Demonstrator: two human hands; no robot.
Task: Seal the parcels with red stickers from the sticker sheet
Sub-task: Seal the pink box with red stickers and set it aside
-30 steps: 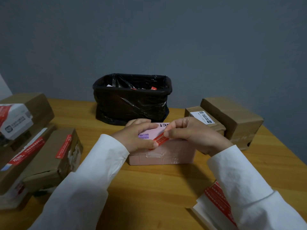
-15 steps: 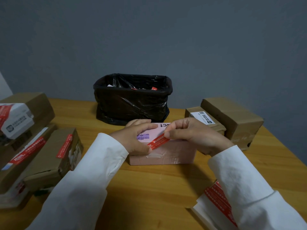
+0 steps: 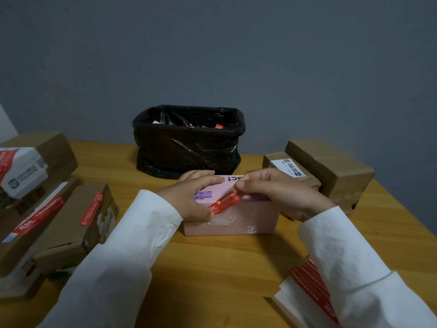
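Note:
A pink parcel [image 3: 246,221] lies on the wooden table [image 3: 212,268] in front of me. A red sticker [image 3: 224,202] stretches slantwise over its top front edge. My left hand [image 3: 189,197] lies on the parcel's left part, and its thumb presses the sticker's lower left end. My right hand [image 3: 281,195] pinches the sticker's upper right end between thumb and forefinger. The sticker sheet [image 3: 309,292], white with red stickers, lies at the lower right, partly hidden by my right sleeve.
A black bin with a plastic liner [image 3: 186,143] stands behind the pink parcel. Brown parcels with red stickers [image 3: 71,223] are stacked at the left. Two brown parcels [image 3: 331,166] sit at the right by the table's edge.
The sticker now lies longer and lower across the parcel's edge. My left thumb has slid down to its lower end, while my right hand keeps the upper end.

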